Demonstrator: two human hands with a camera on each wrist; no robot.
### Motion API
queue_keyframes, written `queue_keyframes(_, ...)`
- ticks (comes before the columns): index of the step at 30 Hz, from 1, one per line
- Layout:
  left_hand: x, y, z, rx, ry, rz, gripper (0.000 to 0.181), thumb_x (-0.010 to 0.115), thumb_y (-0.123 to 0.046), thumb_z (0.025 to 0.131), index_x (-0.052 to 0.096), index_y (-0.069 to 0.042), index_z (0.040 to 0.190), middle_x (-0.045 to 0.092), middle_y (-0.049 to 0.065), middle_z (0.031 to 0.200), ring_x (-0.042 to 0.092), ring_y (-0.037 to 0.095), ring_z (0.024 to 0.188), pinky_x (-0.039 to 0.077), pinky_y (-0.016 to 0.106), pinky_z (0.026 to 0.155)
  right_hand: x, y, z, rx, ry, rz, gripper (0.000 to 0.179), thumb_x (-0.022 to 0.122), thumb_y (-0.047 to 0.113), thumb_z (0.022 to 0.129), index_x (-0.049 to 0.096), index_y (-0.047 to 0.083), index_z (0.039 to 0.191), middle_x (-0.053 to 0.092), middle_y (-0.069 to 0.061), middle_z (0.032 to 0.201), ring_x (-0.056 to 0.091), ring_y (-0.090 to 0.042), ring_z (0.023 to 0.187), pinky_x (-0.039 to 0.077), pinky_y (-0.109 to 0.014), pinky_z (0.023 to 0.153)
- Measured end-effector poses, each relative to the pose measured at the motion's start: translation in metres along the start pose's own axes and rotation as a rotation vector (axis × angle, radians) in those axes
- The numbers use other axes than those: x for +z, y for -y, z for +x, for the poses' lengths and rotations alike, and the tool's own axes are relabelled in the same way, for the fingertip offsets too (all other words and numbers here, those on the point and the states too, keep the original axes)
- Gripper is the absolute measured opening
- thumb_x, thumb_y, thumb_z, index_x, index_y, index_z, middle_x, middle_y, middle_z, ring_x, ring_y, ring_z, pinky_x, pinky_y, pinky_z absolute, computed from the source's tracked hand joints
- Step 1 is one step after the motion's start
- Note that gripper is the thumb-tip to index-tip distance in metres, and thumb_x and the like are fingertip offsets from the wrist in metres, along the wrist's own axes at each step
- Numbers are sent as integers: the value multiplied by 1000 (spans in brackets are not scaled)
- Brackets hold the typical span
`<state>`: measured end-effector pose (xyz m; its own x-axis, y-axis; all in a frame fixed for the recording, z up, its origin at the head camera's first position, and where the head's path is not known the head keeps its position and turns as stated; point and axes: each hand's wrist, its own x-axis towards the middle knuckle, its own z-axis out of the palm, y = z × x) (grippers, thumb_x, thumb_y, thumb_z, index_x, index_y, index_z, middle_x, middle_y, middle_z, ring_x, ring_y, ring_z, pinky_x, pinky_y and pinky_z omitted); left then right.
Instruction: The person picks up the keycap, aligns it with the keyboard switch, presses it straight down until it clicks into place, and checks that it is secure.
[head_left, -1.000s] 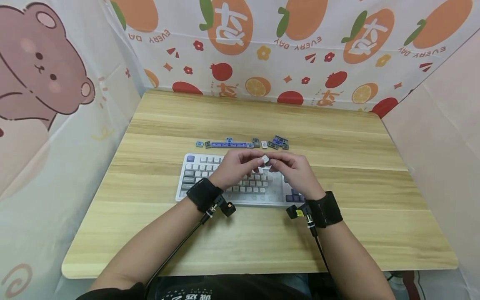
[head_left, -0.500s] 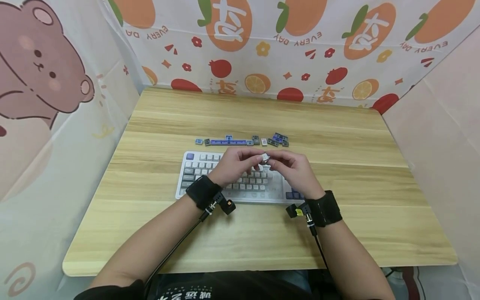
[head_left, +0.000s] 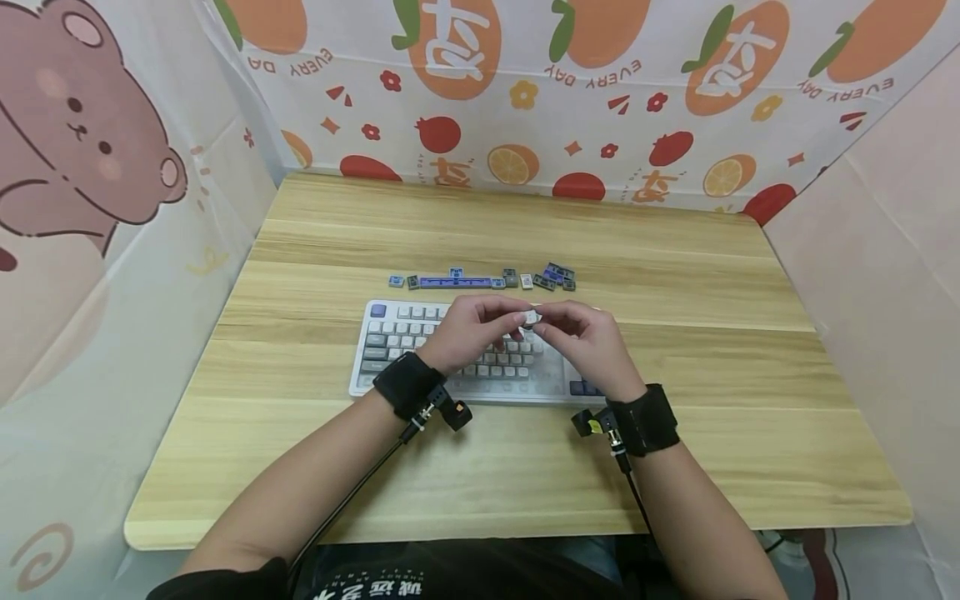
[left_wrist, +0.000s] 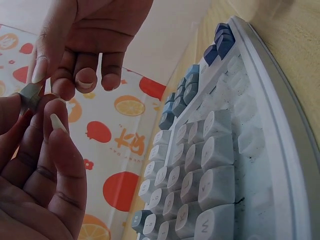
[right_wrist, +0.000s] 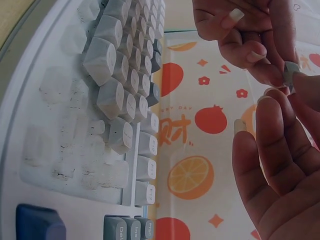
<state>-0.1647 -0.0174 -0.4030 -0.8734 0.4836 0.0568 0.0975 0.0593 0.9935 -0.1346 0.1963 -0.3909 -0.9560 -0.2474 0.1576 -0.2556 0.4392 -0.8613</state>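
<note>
A small light-coloured keycap point(head_left: 532, 318) is held up over the keyboard point(head_left: 457, 388), between the fingertips of both hands. My left hand point(head_left: 471, 332) pinches it from the left, its thumb against the cap in the left wrist view, where the keycap point(left_wrist: 31, 96) looks pale grey. From the other side my right hand point(head_left: 596, 343) grips it with thumb and forefinger. White and grey keys fill the left and middle of the keyboard. Toward its right, a stretch of the board shows no keys and bears dark specks in the right wrist view. The hands cover part of the keyboard.
Behind the keyboard lies a row of loose keycaps, with a long blue spacebar point(head_left: 455, 283) and a small pile of dark keycaps point(head_left: 557, 276) at its right. The wooden table point(head_left: 480, 483) meets a fruit-print cloth point(head_left: 555, 125) at the back.
The keycap has turned slightly between the fingertips. My right wrist has shifted a little to the left; both hands stay at the same spot over the keyboard.
</note>
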Motion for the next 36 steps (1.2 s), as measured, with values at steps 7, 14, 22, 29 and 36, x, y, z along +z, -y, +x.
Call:
queue_keyframes(7, 1, 0, 0, -3, -1, -26, 26, 62, -22, 98, 68, -12, 120, 72, 11, 103, 68, 23, 85, 55, 35, 66, 2, -3, 0, -35, -16, -24, 27, 69, 30, 92, 71, 19, 117, 72, 3, 106, 65, -12, 95, 55, -36, 84)
queue_keyframes(14, 1, 2, -1, -10, 4, -64, 29, 63, -18, 97, 64, -10, 124, 71, 21, 103, 68, 22, 83, 55, 36, 66, 3, -3, -1, -86, -29, -74, 28, 72, 26, 91, 72, 18, 117, 71, 4, 103, 66, -10, 91, 56, -32, 80)
queue_keyframes(22, 6, 3, 0, -15, 21, -92, 32, 66, -7, 92, 62, -8, 124, 74, 9, 98, 70, 18, 82, 53, 28, 65, 6, -2, -2, -148, -3, -140, 31, 76, 22, 87, 73, 15, 117, 64, 4, 99, 61, -16, 85, 55, -32, 73)
queue_keyframes(29, 11, 5, -2, -43, 41, -70, 35, 66, -9, 92, 59, -11, 126, 74, 9, 96, 65, 40, 86, 54, 39, 69, 10, -3, -2, -266, 27, -255, 30, 78, 12, 84, 74, 9, 114, 57, -1, 102, 54, -17, 94, 52, -41, 77)
queue_keyframes(36, 14, 7, -1, -52, -11, -4, 26, 62, -18, 95, 61, -13, 120, 76, 4, 92, 71, 28, 86, 56, 39, 70, 12, -2, -1, -378, -32, -357, 31, 76, 11, 86, 72, 5, 116, 66, -2, 102, 57, -16, 99, 50, -33, 80)
